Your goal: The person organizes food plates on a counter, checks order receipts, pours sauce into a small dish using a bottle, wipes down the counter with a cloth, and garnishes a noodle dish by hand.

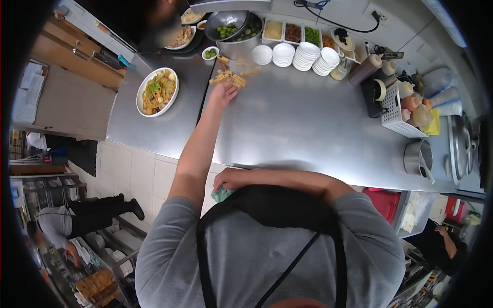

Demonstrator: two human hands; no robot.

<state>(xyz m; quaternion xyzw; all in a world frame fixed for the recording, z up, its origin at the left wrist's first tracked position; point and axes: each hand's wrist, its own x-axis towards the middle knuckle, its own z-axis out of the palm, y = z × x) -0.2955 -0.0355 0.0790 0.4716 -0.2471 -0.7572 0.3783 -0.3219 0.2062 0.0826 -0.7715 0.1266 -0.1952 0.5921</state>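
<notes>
My left hand reaches across the steel counter to a loose pile of small wooden clothespins. Its fingers are apart and slightly bent at the near edge of the pile, with nothing plainly held; whether they touch the clothespins I cannot tell. Some pieces on the pile's right side look smeared. My right hand is drawn in at my waist by the counter's front edge, closed around a bunched green cloth. A white bowl of noodles with green garnish stands left of my left hand.
Behind the clothespins are a small dish of green citrus, metal bowls and stacked white saucers. Sauce bottles stand in a white basket at right, near a metal pot. One person works at lower left, another at lower right.
</notes>
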